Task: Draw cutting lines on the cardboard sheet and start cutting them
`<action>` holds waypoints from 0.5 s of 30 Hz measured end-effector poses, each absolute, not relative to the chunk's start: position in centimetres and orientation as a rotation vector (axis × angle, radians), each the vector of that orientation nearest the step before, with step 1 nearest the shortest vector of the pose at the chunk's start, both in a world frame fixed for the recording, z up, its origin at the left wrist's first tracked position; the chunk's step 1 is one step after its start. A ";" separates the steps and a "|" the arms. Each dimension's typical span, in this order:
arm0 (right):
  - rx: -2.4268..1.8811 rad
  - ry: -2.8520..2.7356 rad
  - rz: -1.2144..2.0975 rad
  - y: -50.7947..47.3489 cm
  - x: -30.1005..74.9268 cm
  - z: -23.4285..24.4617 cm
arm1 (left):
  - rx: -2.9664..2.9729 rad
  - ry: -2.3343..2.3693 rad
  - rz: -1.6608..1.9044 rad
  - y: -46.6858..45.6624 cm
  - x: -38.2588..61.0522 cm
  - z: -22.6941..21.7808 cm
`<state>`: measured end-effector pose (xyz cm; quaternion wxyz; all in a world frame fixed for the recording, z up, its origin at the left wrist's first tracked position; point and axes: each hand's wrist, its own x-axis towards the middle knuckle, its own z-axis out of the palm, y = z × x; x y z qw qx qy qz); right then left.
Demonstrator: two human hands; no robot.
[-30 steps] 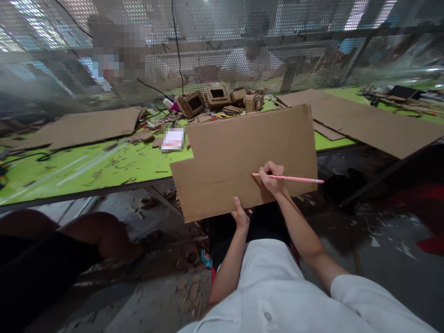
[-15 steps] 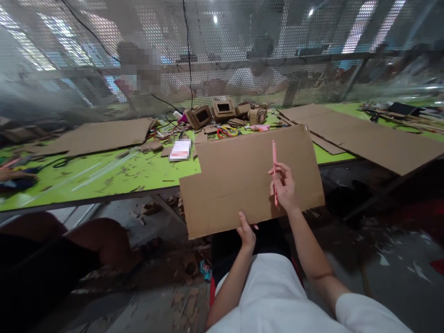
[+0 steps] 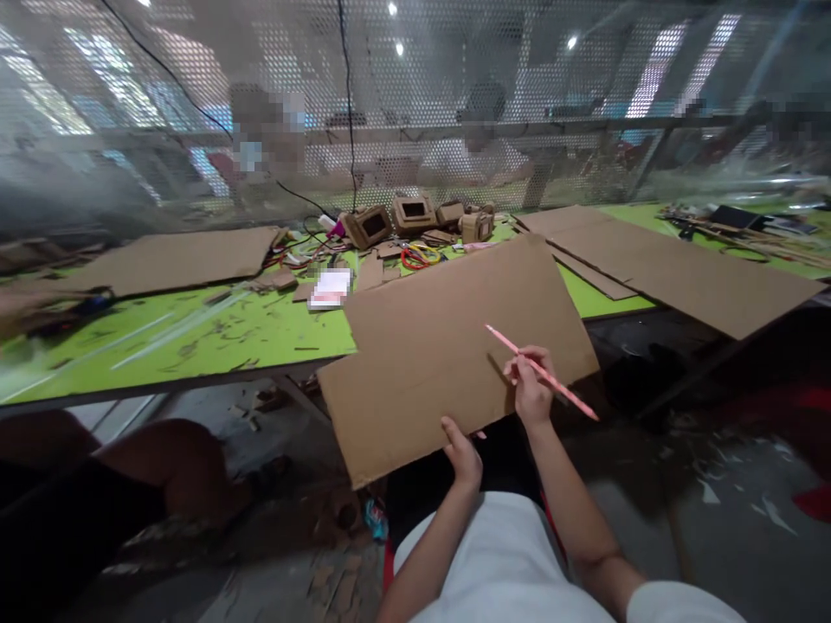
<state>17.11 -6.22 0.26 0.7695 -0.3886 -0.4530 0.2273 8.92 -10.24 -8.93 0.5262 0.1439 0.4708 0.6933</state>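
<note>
A large brown cardboard sheet (image 3: 441, 346) with a notch cut from its left corner rests tilted between my lap and the edge of the green table (image 3: 195, 329). My left hand (image 3: 462, 452) grips the sheet's near edge, thumb on top. My right hand (image 3: 531, 385) is closed on a pink pencil (image 3: 542, 372) held slantwise over the sheet's lower right part, one end pointing up-left, the other end sticking out to the lower right.
More cardboard sheets (image 3: 681, 260) lie on the table to the right and a cardboard sheet (image 3: 169, 258) lies to the left. Small cardboard boxes (image 3: 415, 212), scissors and scraps sit at the back. Another person's knee (image 3: 175, 467) is at lower left. A mesh screen (image 3: 415, 104) stands behind, with people beyond.
The right hand first held the pencil level against the sheet, then upright, and now holds it slantwise. The sheet has tilted, its near left corner dropping lower.
</note>
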 end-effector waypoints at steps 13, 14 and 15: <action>-1.074 -1.258 0.343 -6.0 16.9 0.4 | 0.649 0.847 1.307 -9.8 8.2 -11.6; -1.085 -1.268 0.346 -6.1 16.8 0.5 | 0.663 0.855 1.311 -9.6 8.0 -11.7; -1.100 -1.281 0.347 -6.2 16.7 0.5 | 0.675 0.870 1.320 -9.5 7.9 -11.9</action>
